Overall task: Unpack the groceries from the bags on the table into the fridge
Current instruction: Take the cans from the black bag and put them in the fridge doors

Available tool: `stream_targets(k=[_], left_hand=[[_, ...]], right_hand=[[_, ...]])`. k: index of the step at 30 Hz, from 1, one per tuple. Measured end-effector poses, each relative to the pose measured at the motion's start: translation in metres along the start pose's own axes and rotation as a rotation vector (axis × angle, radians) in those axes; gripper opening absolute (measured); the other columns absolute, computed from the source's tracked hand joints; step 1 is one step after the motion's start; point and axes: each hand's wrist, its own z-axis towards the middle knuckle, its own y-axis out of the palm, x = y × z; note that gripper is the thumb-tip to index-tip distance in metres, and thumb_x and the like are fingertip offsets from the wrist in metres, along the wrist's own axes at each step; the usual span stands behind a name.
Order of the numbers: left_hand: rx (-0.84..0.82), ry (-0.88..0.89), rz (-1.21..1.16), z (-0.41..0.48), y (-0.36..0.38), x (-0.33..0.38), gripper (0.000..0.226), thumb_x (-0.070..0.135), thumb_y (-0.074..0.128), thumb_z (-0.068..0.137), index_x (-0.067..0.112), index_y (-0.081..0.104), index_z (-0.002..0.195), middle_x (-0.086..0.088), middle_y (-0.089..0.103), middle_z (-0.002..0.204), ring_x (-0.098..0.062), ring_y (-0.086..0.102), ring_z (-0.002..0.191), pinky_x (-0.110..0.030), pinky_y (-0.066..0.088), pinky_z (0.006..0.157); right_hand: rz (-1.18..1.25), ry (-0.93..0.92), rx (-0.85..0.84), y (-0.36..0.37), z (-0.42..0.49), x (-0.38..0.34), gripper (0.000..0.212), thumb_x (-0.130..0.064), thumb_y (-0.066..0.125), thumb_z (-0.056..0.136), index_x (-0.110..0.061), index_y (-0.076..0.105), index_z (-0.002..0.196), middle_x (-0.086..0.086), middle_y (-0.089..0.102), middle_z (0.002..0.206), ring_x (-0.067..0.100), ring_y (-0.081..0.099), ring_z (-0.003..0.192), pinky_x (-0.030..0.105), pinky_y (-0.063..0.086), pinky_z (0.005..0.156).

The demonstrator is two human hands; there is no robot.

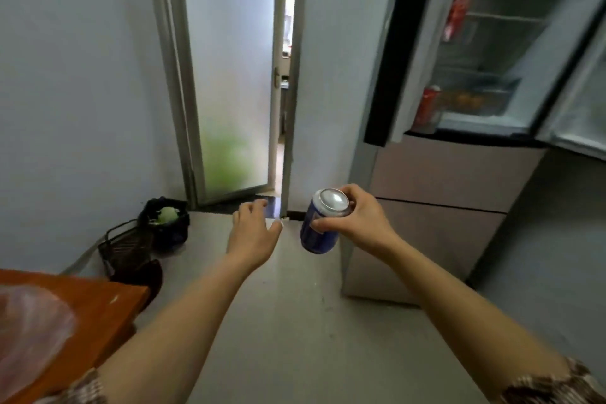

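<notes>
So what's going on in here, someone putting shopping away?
Yes. A person stands facing an open fridge, seen from a camera on their head. The right hand holds a blue can, tilted, not yet in the fridge. The left hand is open and holds nothing. Inside the fridge, a red can already sits on the door shelf, with a red packet higher up. A plastic bag lies on the orange table at lower left.

forearms: bare | left sleeve (83, 387): brown-and-cream pattern, short | right sleeve (551, 384): same pattern, short
</notes>
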Motion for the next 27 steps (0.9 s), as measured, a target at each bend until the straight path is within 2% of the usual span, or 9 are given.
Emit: stream_targets(k=[4,10,15,20,24,27], left_hand=[[-0.068,0.204,-0.067,0.026,0.057,0.104,0.048,0.029,0.053,0.092,0.016,0.04,0.137,-0.009,0.039,0.14,-0.025,0.036,0.129,-0.036,0.034,0.105],[-0.184,0.454,-0.147,0.068,0.132,0.238,0.049,0.031,0.051,0.094,0.016,0.037,0.139,-0.009,0.036,0.141,-0.025,0.038,0.128,-0.039,0.038,0.105],[-0.214,0.644,-0.178,0.115,0.192,0.351,0.047,0.032,0.049,0.094,0.016,0.039,0.137,-0.008,0.035,0.14,-0.024,0.032,0.13,-0.037,0.036,0.102],[-0.262,0.716,-0.226,0.168,0.242,0.461,0.044,0.032,0.047,0.094,0.018,0.04,0.136,-0.007,0.038,0.138,-0.024,0.035,0.127,-0.036,0.037,0.099],[-0.26,0.784,-0.237,0.201,0.275,0.545,0.044,0.03,0.048,0.095,0.017,0.039,0.136,-0.01,0.036,0.14,-0.027,0.032,0.13,-0.038,0.034,0.103],[-0.273,0.801,-0.262,0.22,0.301,0.6,0.045,0.032,0.047,0.095,0.018,0.039,0.137,-0.011,0.035,0.141,-0.029,0.031,0.131,-0.039,0.033,0.103]], right_hand=[[-0.043,0.045,0.198,-0.1,0.003,0.029,0.053,-0.031,0.088,0.058,-0.026,0.056,0.099,-0.009,0.065,0.099,0.011,0.063,0.091,0.031,0.056,0.079],[-0.11,0.096,0.426,-0.229,0.022,0.055,0.052,-0.03,0.088,0.061,-0.025,0.055,0.1,-0.01,0.063,0.098,0.009,0.061,0.089,0.016,0.046,0.062],[-0.187,0.11,0.571,-0.339,0.057,0.075,0.05,-0.028,0.087,0.061,-0.021,0.057,0.1,-0.008,0.063,0.094,0.009,0.06,0.085,0.017,0.045,0.061],[-0.234,0.11,0.659,-0.442,0.102,0.095,0.05,-0.027,0.087,0.064,-0.02,0.055,0.102,-0.008,0.062,0.093,0.011,0.06,0.085,0.02,0.048,0.063],[-0.333,0.105,0.722,-0.528,0.133,0.104,0.05,-0.03,0.087,0.064,-0.017,0.056,0.102,-0.004,0.063,0.092,0.012,0.059,0.082,0.018,0.043,0.059],[-0.402,0.065,0.78,-0.59,0.154,0.109,0.052,-0.032,0.088,0.061,-0.016,0.058,0.101,-0.002,0.066,0.094,0.014,0.062,0.085,0.024,0.05,0.067]])
